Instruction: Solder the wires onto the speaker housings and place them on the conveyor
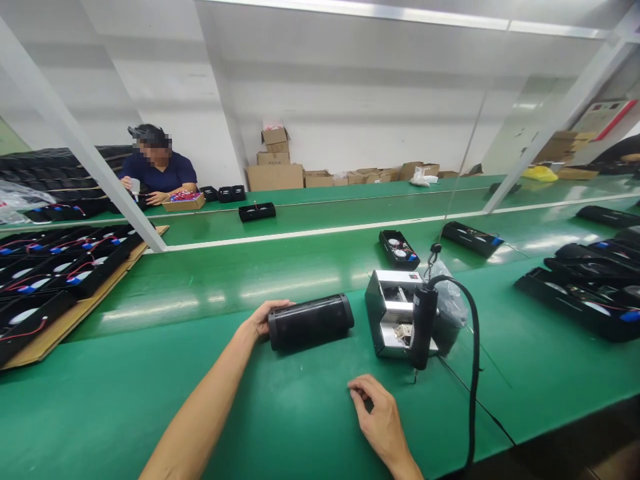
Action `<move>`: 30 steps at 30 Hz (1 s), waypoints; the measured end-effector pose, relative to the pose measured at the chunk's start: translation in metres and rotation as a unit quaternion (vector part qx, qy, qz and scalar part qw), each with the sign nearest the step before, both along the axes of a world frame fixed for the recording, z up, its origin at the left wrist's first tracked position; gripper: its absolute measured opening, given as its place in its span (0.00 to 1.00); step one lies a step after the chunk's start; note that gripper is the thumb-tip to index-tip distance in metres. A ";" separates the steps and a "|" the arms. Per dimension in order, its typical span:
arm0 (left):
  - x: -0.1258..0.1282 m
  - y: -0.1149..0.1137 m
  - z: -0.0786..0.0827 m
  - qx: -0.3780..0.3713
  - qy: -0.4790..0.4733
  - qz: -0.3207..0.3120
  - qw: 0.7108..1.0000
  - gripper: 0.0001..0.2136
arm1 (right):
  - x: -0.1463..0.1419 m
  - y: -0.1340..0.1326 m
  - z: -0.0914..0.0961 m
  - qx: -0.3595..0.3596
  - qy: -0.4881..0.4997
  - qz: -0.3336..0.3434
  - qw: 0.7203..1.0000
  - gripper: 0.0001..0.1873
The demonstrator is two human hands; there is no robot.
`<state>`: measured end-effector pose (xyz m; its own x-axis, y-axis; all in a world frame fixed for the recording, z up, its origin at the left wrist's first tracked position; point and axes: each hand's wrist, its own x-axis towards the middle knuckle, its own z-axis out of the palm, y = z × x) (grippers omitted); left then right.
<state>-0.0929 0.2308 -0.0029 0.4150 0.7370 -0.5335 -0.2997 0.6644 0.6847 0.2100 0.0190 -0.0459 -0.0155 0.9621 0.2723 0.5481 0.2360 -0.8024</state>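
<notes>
Green bench [150,400] under a white shelf frame, long conveyor lane beyond; cartons [274,160] stacked against the far wall.

Far left: black fan units [55,273] in rows on cardboard sheets [45,337], red and blue leads showing; laid flat, side by side, probably so they can be picked off one at a time. Behind them, across the lane, a co-worker [159,172] in a dark shirt sits with both hands on small parts beside a tray [183,201].

Centre left: left hand [263,320] reaches forward, palm against the left end of a black housing [310,321]; fingers wrap that end, thumb on top; a light hold, steadying rather than lifting. Housing lies on its side on the bench, long axis across the view, in easy reach.

Centre: right hand [377,413] rests on the bench near the front edge, fingers loosely curled, holding nothing; well apart from the housing.

Right of centre: silver box [390,317], open toward the person, small parts inside; a black driver [423,327] hangs upright before it on a hook and cable, tip just above the bench, likely hung so it is ready to hand.

Right: more fan units [585,303] on the bench; two lie singly on the lane [400,248].
</notes>
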 end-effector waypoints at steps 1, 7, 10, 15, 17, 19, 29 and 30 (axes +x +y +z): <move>0.001 0.000 0.000 -0.002 0.000 0.008 1.000 0.21 | 0.000 0.000 0.000 -0.001 0.000 0.002 1.000 0.10; 0.005 0.009 0.000 0.008 0.010 0.049 0.999 0.16 | 0.001 0.001 -0.007 -0.003 0.008 0.007 1.000 0.10; 0.004 0.020 0.005 0.031 0.016 0.076 0.996 0.16 | 0.001 0.002 -0.012 0.004 0.013 0.008 1.000 0.10; 0.001 0.042 0.018 0.094 0.042 0.135 0.986 0.17 | 0.002 0.004 -0.018 0.016 0.019 0.005 1.000 0.09; 0.000 0.052 0.025 0.128 0.074 0.159 0.976 0.18 | 0.002 0.005 -0.021 0.024 0.019 0.004 1.000 0.09; -0.001 0.067 0.035 0.164 0.120 0.179 0.963 0.19 | 0.001 0.007 -0.024 0.038 0.015 0.004 0.999 0.10; 0.031 0.130 0.069 0.365 0.453 0.180 0.793 0.19 | -0.005 0.024 -0.067 0.113 -0.008 -0.033 0.993 0.10; 0.036 0.129 0.063 0.376 0.479 0.174 0.773 0.19 | -0.006 0.026 -0.074 0.126 -0.013 -0.039 0.991 0.10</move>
<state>-0.0572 0.3600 0.0601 -0.1986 0.9667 0.1614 0.5147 -0.0373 0.8565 0.2042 0.0450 -0.1198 0.0454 0.8620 0.5048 0.5923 0.3838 -0.7085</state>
